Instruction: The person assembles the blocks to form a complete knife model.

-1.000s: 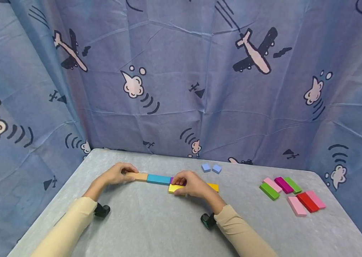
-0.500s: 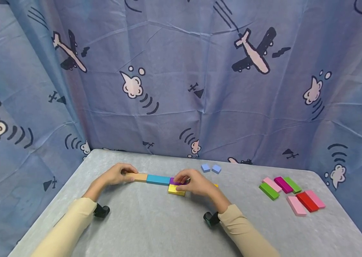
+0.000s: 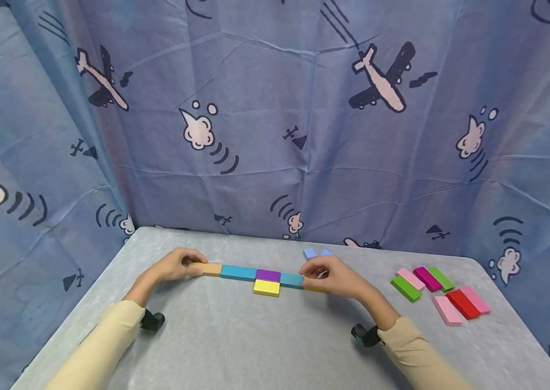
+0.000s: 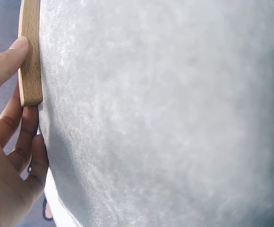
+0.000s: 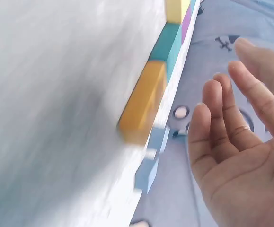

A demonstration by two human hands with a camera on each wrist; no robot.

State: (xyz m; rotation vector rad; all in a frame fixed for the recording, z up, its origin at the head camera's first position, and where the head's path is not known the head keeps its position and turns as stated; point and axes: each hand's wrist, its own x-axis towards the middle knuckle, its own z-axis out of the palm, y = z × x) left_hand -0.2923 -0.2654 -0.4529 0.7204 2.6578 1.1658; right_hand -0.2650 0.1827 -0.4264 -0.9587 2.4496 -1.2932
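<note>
My left hand [image 3: 179,264] pinches the left end of a tan wooden block [image 3: 213,269], thumb on its near side. In the left wrist view, the thumb lies on the wood-grained block [image 4: 31,71]. A row runs right from it: a blue block [image 3: 239,273], a purple block [image 3: 268,275], a teal block [image 3: 291,280] and an orange-yellow block [image 5: 144,97]. A yellow block [image 3: 266,288] lies against the purple one's near side. My right hand [image 3: 335,277] hovers at the row's right end, partly covering the orange-yellow block. Its fingers are loosely bent and hold nothing in the right wrist view.
Two small light-blue blocks [image 3: 310,253] lie behind my right hand. At the right of the grey table [image 3: 235,346] are several blocks, including a green block [image 3: 406,288], a magenta block [image 3: 427,278] and a red block [image 3: 463,304]. A patterned curtain [image 3: 255,108] hangs behind the table.
My right hand has moved right, from over the purple and yellow blocks to the orange-yellow block, uncovering the purple and teal blocks. My left hand stays on the wooden block.
</note>
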